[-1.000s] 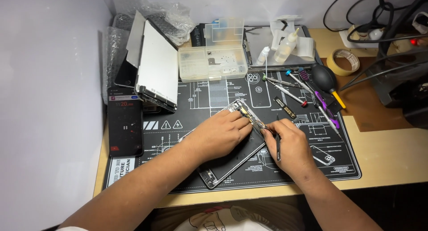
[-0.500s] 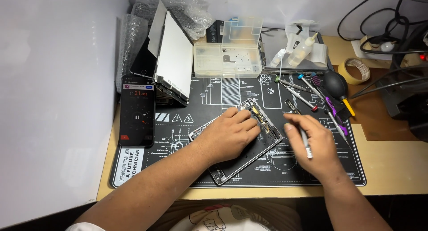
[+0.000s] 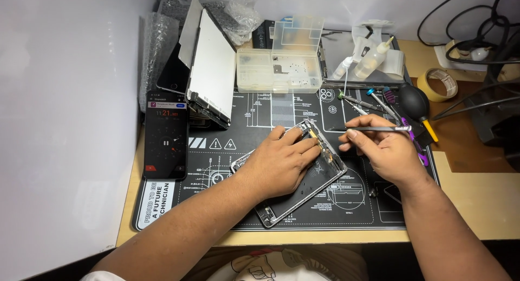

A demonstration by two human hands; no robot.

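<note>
Left hand (image 3: 281, 162) flat on tablet frame (image 3: 319, 189) (mat's middle); right hand (image 3: 387, 151) pinches tweezers (image 3: 374, 128).

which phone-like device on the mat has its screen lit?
The black smartphone lying flat at the mat's left edge; its screen glows. The opened silver device frame under the left hand has no display.

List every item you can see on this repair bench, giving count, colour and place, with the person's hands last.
Tablet frame: one, silver, mat centre, under the left hand.
Work mat: one, black with white diagrams, covers the desk.
Phone: one, black, screen lit, mat's left edge.
Tablet screens: about two, leaning back left.
Parts box: one, clear, back centre.
Squeeze bottles: two, clear, back right.
Air blower: one, black, right.
Tape roll: one, tan, far right.
Tweezers: one, metal, in the right hand.
Left hand: pressing the frame.
Right hand: fingers gripping tweezers.
</note>
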